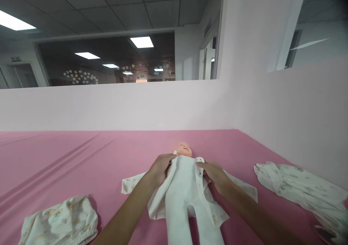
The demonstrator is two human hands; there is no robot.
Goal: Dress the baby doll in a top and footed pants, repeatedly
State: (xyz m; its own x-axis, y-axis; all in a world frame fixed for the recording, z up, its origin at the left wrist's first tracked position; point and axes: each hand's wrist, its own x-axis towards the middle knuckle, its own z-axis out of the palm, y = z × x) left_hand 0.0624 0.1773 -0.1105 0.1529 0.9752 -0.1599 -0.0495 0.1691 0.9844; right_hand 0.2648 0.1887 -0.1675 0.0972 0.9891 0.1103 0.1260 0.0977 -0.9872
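Note:
A baby doll lies on its back, its head [183, 149] away from me and its white cloth body [179, 187] and legs toward me. Under and around it is an open patterned baby jacket [158, 205], both sleeves spread out sideways. At the doll's shoulder on the left, my left hand [162, 166] pinches one front edge of the jacket near the collar. My right hand [214, 171] grips the opposite front edge, where small snaps show. The doll's arms are hidden, so I cannot tell whether they are in the sleeves.
A pink sheet [67, 165] covers the surface. Folded patterned baby pants [61, 221] lie at the near left. More pale patterned baby clothing [301, 187] lies at the right. A white wall [122, 105] with windows stands behind, and another wall closes the right side.

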